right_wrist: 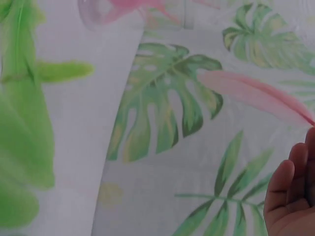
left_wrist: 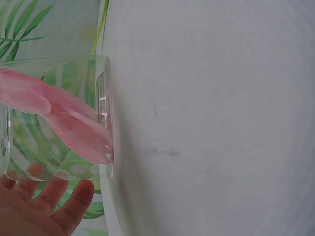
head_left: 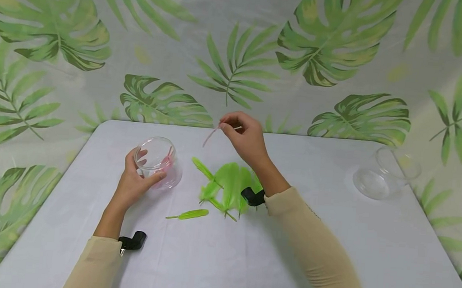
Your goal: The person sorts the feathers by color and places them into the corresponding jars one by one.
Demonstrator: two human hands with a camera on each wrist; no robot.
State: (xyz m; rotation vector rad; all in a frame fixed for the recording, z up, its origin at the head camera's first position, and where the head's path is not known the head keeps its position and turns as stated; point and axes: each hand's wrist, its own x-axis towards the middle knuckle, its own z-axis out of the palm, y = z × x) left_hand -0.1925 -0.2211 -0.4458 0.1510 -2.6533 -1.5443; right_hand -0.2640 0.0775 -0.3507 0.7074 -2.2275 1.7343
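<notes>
My left hand [head_left: 135, 182] grips a clear, round jar [head_left: 177, 176] at the left of the table, tilted a little in the head view. Pink feathers [left_wrist: 74, 128] lie inside it, seen through its wall in the left wrist view. Up and to the right of the jar, my right hand [head_left: 248, 138] pinches a single pink feather [right_wrist: 256, 96] by its quill end, tip hanging down to the left. Below this hand, a pile of green feathers [head_left: 228, 184] lies on the table, partly hidden by the right wrist. One separate green feather [head_left: 193, 214] lies nearer me.
At the table's right side lies a clear round container [head_left: 370, 184], with another clear rounded piece [head_left: 398, 162] leaning beside it near the edge. A white cloth [head_left: 205, 259] covers the table. Behind hangs a leaf-patterned sheet [head_left: 249, 10].
</notes>
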